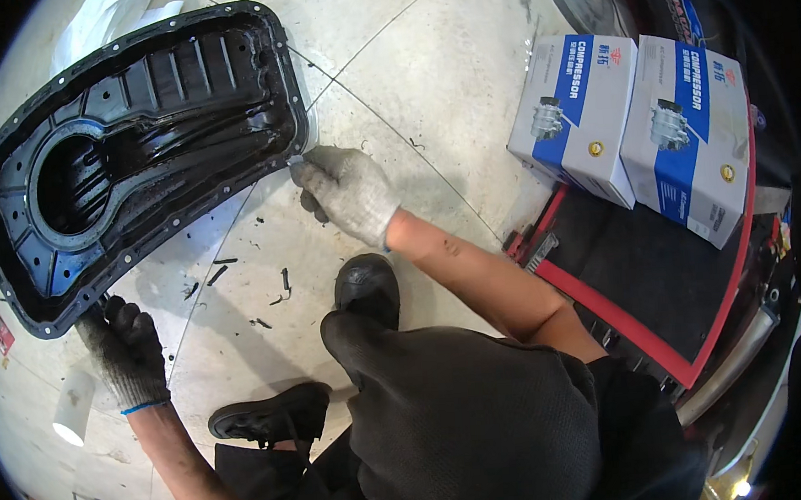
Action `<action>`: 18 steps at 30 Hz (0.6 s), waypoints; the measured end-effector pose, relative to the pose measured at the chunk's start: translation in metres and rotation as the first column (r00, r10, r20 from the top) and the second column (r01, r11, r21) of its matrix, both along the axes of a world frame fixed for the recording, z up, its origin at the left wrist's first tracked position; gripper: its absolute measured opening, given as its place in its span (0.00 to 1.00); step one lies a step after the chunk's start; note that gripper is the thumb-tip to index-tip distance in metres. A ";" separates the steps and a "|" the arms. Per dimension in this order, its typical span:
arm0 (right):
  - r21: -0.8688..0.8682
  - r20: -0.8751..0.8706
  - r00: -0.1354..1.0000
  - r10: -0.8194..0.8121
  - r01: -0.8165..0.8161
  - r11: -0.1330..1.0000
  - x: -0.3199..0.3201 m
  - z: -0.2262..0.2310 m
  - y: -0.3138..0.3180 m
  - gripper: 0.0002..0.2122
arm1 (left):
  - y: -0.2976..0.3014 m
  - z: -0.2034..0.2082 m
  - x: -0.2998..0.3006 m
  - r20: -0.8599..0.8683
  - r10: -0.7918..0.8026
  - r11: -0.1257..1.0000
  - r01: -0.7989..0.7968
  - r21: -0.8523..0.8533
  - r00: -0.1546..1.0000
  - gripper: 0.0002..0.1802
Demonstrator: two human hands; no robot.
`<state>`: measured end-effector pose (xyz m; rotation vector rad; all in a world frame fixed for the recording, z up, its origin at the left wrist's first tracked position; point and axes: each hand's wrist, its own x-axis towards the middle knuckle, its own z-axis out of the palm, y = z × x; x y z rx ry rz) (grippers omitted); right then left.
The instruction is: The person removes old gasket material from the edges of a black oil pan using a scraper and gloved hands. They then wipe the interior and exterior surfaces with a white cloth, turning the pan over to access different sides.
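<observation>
I'm seeing glossy black on the pan [169,140], with pale dots running round its rim. The right glove [351,189] is showing off-white under grey smudges; the left glove [129,347] is looking darker grey, edged in blue. Two boxes [578,120] are displaying blue bands on pale white, the black platform [631,277] is wearing red borders, and the cream floor [446,91] is bearing dark crossing lines.

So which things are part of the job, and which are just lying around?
Part of the job:
the black pan
the gloved left hand and gloved right hand, gripping its rim

Seemingly just lying about:
dark scraps and a white cylinder on the floor
two white-and-blue boxes on a red-edged black surface
</observation>
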<state>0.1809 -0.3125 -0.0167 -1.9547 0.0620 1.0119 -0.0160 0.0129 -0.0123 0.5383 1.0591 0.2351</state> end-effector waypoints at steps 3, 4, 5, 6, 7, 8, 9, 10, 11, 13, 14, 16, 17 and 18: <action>-0.100 0.412 0.911 -0.004 0.050 0.994 -0.022 -0.027 0.008 0.15 | -0.007 0.009 0.011 -0.050 0.022 1.000 -0.021 0.021 0.998 0.12; -0.115 0.542 0.840 -0.006 0.081 0.990 -0.027 -0.038 0.008 0.15 | -0.011 0.011 0.015 -0.076 0.033 0.999 -0.031 0.031 0.997 0.12; -0.075 0.530 0.846 -0.055 0.111 0.991 -0.030 -0.042 0.010 0.15 | -0.007 0.007 0.010 -0.039 0.018 1.000 -0.018 0.022 0.999 0.13; 0.022 0.324 0.924 -0.203 0.207 0.978 -0.027 -0.029 0.017 0.15 | -0.008 0.008 0.011 -0.059 0.036 0.999 -0.035 0.027 0.998 0.14; 0.092 0.088 0.941 -0.325 0.318 0.944 -0.024 -0.013 0.023 0.15 | -0.011 0.010 0.014 -0.078 0.055 0.998 -0.053 0.032 0.995 0.15; 0.129 -0.154 0.894 -0.420 0.440 0.889 -0.021 -0.001 0.025 0.14 | -0.014 0.011 0.017 -0.094 0.068 0.997 -0.065 0.034 0.993 0.17; 0.133 -0.171 0.884 -0.436 0.459 0.879 -0.020 -0.001 0.026 0.15 | -0.015 0.011 0.018 -0.102 0.070 0.997 -0.066 0.038 0.992 0.17; 0.136 -0.188 0.873 -0.450 0.477 0.868 -0.021 -0.001 0.029 0.15 | -0.015 0.010 0.018 -0.110 0.072 0.997 -0.068 0.043 0.991 0.17; 0.139 -0.206 0.861 -0.464 0.495 0.858 -0.021 -0.002 0.032 0.16 | -0.016 0.009 0.018 -0.118 0.075 0.996 -0.070 0.048 0.990 0.17; 0.093 0.073 0.928 -0.366 0.359 0.929 -0.025 -0.026 0.024 0.17 | -0.028 0.017 0.031 -0.152 0.108 0.992 -0.098 0.075 0.982 0.17; 0.055 0.206 0.933 -0.295 0.290 0.955 -0.024 -0.032 0.025 0.18 | -0.031 0.021 0.035 -0.171 0.129 0.989 -0.115 0.093 0.977 0.17; 0.052 0.235 0.923 -0.303 0.300 0.953 -0.026 -0.042 0.027 0.19 | -0.022 0.016 0.027 -0.116 0.084 0.995 -0.077 0.065 0.990 0.16; 0.049 0.249 0.919 -0.306 0.304 0.952 -0.024 -0.042 0.028 0.20 | -0.020 0.016 0.025 -0.089 0.062 0.997 -0.058 0.050 0.994 0.16; 0.076 0.159 0.921 -0.357 0.349 0.934 -0.022 -0.042 0.029 0.20 | -0.020 0.015 0.025 -0.107 0.075 0.996 -0.069 0.058 0.991 0.16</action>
